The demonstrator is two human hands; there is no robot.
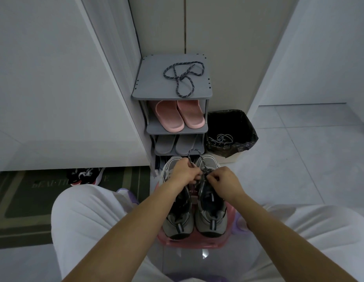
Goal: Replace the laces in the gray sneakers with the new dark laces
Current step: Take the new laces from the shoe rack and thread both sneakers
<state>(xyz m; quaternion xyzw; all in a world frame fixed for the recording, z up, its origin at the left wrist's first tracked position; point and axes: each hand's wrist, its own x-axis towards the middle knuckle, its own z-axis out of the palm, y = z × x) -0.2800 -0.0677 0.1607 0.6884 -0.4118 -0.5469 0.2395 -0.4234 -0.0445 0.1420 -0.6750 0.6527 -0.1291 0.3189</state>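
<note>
head | left hand [184,173], right hand [226,180] pinch dark lace [194,154] | over gray sneaker [210,210]

Both bare forearms reach forward and converge, the hands close together with knuckles up. The left hand [184,172] has its fingers curled round a loop of dark lace [201,159]. The right hand [226,181] seems to pinch the same lace, though its fingertips are hidden.

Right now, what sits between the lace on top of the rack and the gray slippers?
Pink slippers on their own shelf, seen in the head view.
</note>
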